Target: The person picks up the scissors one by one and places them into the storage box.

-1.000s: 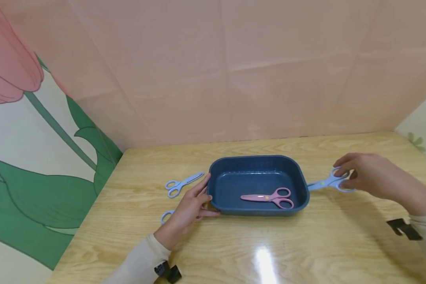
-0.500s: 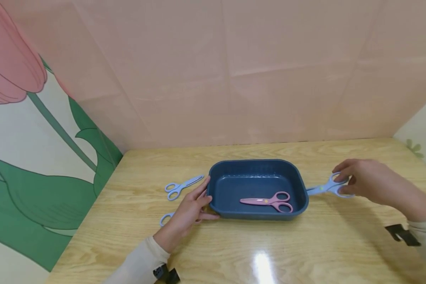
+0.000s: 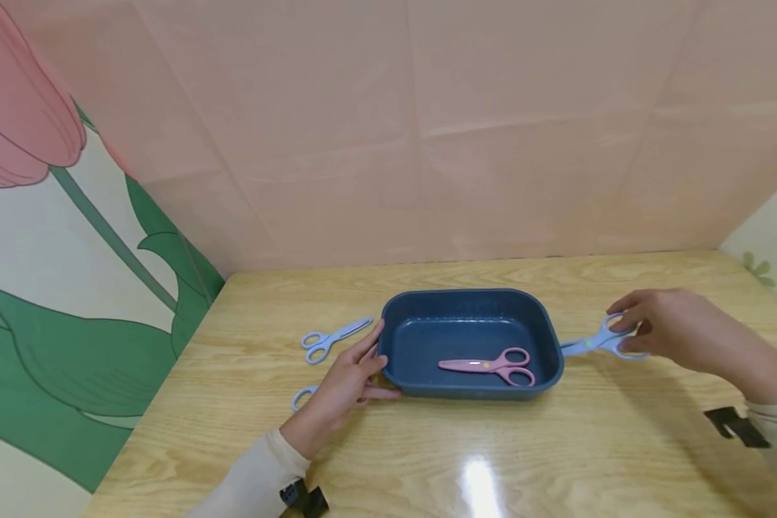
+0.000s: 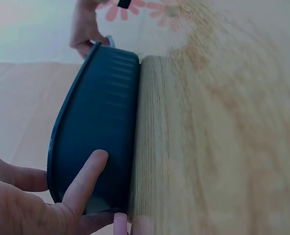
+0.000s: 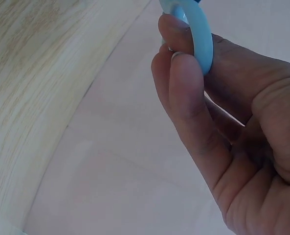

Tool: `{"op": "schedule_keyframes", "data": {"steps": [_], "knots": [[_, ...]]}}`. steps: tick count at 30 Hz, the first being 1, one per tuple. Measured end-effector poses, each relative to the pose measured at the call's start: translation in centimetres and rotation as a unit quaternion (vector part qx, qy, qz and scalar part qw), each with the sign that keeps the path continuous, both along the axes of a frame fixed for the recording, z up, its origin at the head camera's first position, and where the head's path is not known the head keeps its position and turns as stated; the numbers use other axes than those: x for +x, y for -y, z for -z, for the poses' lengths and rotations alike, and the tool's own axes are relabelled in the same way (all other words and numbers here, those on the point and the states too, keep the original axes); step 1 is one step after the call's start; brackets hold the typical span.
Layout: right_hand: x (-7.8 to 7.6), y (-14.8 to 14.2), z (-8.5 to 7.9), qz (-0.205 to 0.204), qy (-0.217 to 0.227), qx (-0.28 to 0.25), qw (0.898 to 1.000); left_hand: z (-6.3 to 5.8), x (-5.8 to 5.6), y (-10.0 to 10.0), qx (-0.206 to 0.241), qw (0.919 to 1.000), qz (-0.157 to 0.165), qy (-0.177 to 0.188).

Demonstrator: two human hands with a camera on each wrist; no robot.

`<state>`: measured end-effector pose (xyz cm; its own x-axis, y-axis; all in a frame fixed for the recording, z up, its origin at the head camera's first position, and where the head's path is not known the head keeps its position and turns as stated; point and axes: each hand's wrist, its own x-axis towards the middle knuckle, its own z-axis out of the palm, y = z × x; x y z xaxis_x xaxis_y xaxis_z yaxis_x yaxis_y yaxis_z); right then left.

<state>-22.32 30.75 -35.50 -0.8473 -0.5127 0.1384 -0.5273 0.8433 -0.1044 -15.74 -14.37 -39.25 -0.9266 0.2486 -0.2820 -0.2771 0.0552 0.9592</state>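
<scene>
A dark blue rectangular tray (image 3: 469, 393) sits on the table with pink scissors (image 3: 488, 365) lying inside it. My left hand (image 3: 344, 385) rests against the tray's left end; the left wrist view shows straight fingers (image 4: 88, 178) along its outer wall. To the right, my right hand (image 3: 667, 331) pinches the handle loops of light blue scissors (image 3: 589, 345). Their blades point left, with the tips hidden at the tray's right wall. A light blue handle loop (image 5: 202, 39) shows between thumb and fingertips in the right wrist view.
Another pair of light blue scissors (image 3: 326, 342) lies left of the tray. Partly covered by my left hand are a blue loop (image 3: 303, 397) and a pink piece (image 4: 119, 224). A pink-beige wall covering (image 3: 427, 144) stands behind the wooden table (image 3: 388, 460).
The view shifts slightly, so the tray and hands appear a little lower than at first. Both hands keep their places, and the blue scissors stay at the tray's right end.
</scene>
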Motion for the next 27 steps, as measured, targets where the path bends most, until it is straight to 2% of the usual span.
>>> {"op": "schedule_keyframes", "data": {"steps": [10,27], "knots": [[-0.11,0.13,0.01,0.007,0.006,0.017,1.0,-0.05,-0.09,-0.01,-0.004,1.0,0.0,-0.001],[-0.13,0.16,-0.09,0.016,0.04,-0.006,0.999,0.3,-0.13,0.18,-0.003,1.0,0.004,-0.004]]}}
